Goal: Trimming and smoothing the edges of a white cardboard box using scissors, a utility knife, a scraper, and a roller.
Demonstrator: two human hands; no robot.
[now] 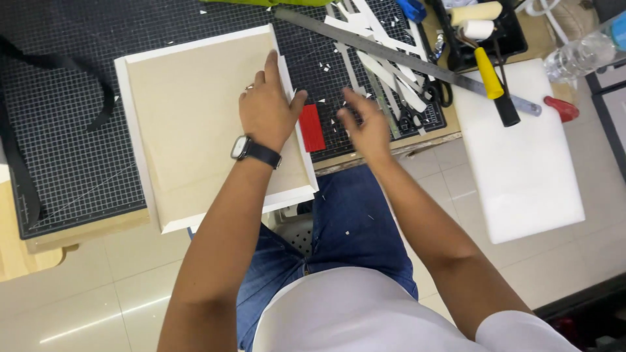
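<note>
A square beige board with a white frame [189, 124] lies on the black gridded cutting mat [65, 143], its near corner hanging past the table edge. My left hand [264, 107], with a dark wristwatch, presses flat on the board's right side, fingers along the white right edge. Hovering just right of it over the mat, blurred, is my right hand [365, 127], fingers apart and holding nothing. Between the two hands a small red rectangular piece [312, 127] rests on the mat.
Several white strips [385, 72] and small scraps lie on the mat under a long metal ruler [404, 55]. Black scissors [443, 91], a yellow-handled roller [492, 75] in a black tray, a white foam slab [521, 156], a red-handled tool [561, 107] and a plastic bottle [587, 49] sit at right.
</note>
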